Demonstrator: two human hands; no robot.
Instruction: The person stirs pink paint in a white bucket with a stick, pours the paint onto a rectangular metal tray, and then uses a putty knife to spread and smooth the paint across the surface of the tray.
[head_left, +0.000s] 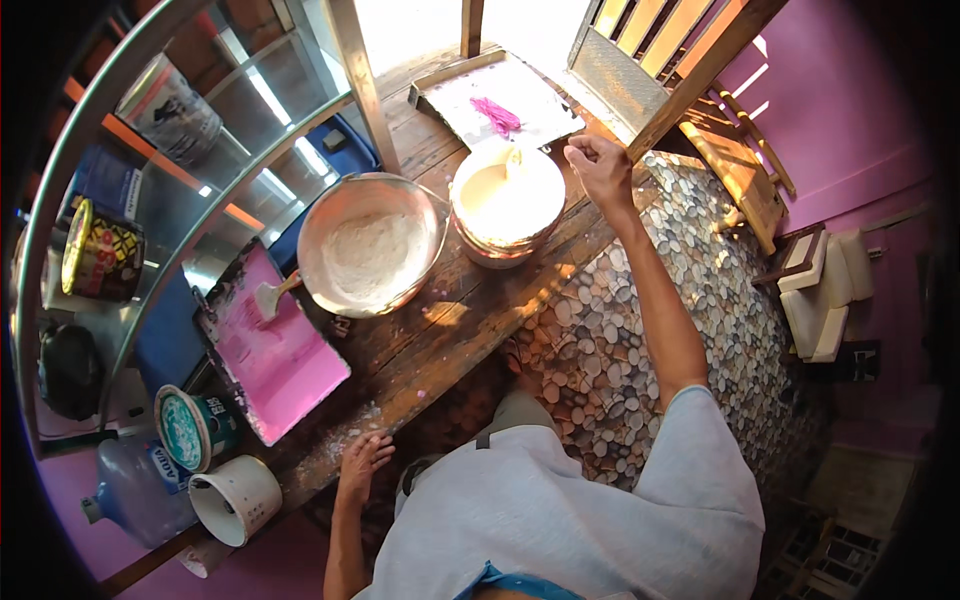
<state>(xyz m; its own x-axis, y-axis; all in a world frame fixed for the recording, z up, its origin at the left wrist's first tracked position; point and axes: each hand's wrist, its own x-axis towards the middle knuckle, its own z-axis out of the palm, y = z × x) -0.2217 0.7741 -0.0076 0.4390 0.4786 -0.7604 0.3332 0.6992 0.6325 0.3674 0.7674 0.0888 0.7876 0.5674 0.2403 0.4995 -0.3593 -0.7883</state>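
Note:
My right hand (600, 168) is raised beside the rim of a sunlit bucket (490, 255) of pale paint, its fingers curled closed. Whether anything lies inside them is hidden. A pale object (515, 165) shows at the far inner side of that bucket, too bright to name. Fingers extended, my left hand (365, 463) rests at the front edge of the wooden table (405, 375). Left of the paint bucket stands a wider pail (365, 250) with a whitish, crusted inside. A paintbrush (270, 298) lies across the side of a pink-coated paint tray (275, 365).
At the back, another paint tray (540, 95) holds a bright pink bundle (496, 116). A glass cabinet (240, 165) borders the table's left. Near it are a teal paint tub (185, 425), a white pot (240, 505) and a water jug (140, 490). A wooden chair (740, 180) stands right.

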